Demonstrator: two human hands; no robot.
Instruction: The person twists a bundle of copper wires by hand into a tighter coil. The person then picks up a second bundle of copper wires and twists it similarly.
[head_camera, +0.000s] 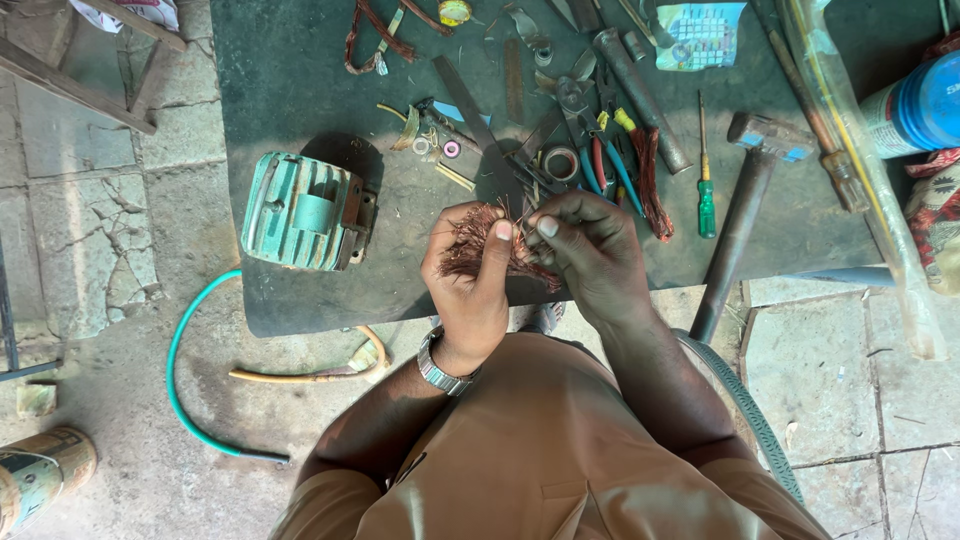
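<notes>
Both hands meet over the near edge of a dark worktable (300, 90). The left hand (470, 275) is closed around a bundle of fine copper wire (478, 238), thumb pressed up against the strands. The right hand (590, 250) is nearly closed, its fingertips (546, 226) pinching strands at the bundle's upper right. The wire sits between the 2 hands, just above the table edge.

A green motor housing (300, 212) lies on its side on the table left of the hands; what is inside cannot be told. Beyond the hands lie loose tools: a green-handled screwdriver (705, 195), a hammer (745, 215) with its handle overhanging the edge, and a second coil of copper wire (650, 180). At the right edge a blue-capped bottle (920, 105) lies on its side, contents unseen. A can (40, 475) rests on the stone floor at lower left, and a teal hose (190, 370) curves beside the table.
</notes>
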